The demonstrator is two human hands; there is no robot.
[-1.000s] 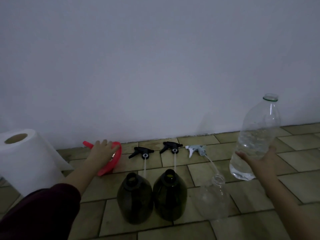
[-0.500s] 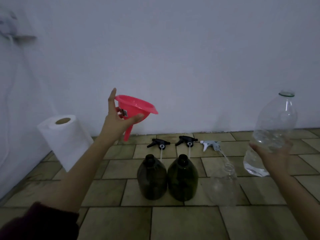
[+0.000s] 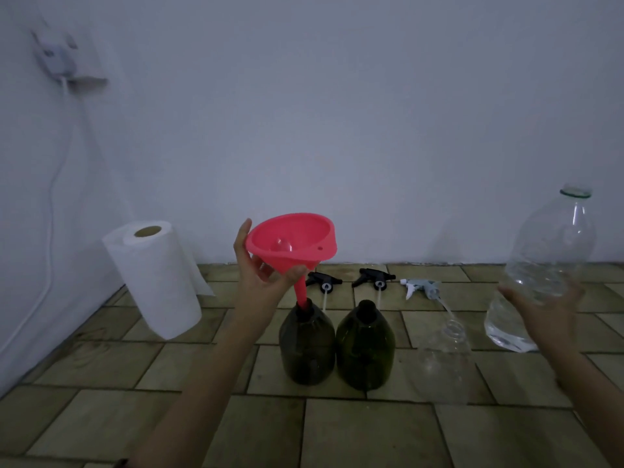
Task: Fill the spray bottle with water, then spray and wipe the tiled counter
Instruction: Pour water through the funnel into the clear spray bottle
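My left hand (image 3: 260, 282) grips a pink funnel (image 3: 293, 243) by its cone, tilted, with its spout in the neck of the left dark green spray bottle (image 3: 306, 346). A second dark green bottle (image 3: 365, 349) stands beside it, and a clear empty bottle (image 3: 442, 363) stands to the right. My right hand (image 3: 547, 309) holds up a large clear water bottle (image 3: 543, 265), uncapped and partly filled. Two black spray heads (image 3: 324, 282) (image 3: 373, 278) and a white spray head (image 3: 420, 287) lie behind the bottles on the tiled counter (image 3: 169, 383).
A paper towel roll (image 3: 153, 276) stands at the back left near the white wall (image 3: 337, 113). A white plug with a cable (image 3: 55, 59) hangs on the left wall.
My left hand brought the funnel down from mid-air and set its spout into the left green bottle. My right hand kept the water bottle raised at the right.
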